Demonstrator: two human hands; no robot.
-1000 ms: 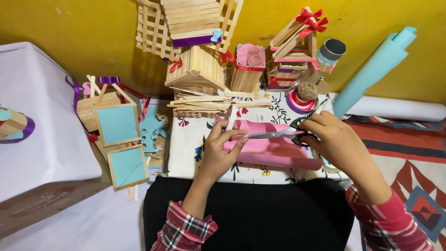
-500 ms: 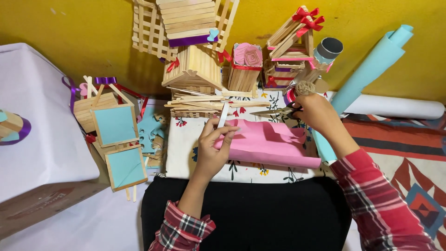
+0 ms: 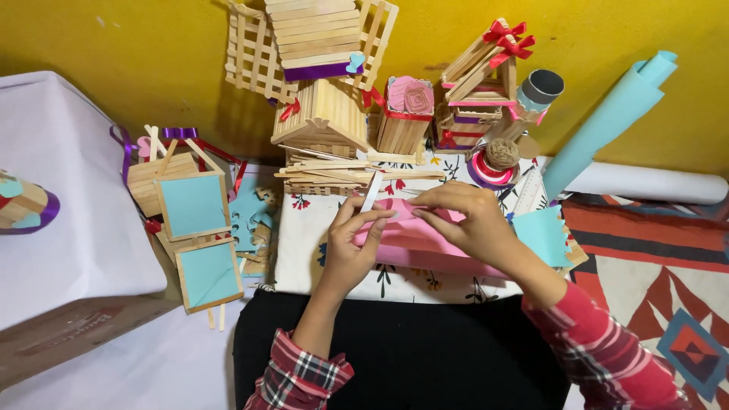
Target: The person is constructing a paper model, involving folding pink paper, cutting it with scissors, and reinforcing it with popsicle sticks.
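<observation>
Both hands grip the paper sheet; stick house lies behind the grip, framed panels left, rolled paper right

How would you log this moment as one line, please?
left hand: holds white stick | right hand: on pink paper | floral cloth beneath

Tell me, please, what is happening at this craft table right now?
A person in plaid sleeves works over a floral cloth. The left hand holds a white stick upright, and the right hand presses on pink paper. Craft-stick houses stand along the yellow wall, with a rolled blue sheet to the right.
</observation>
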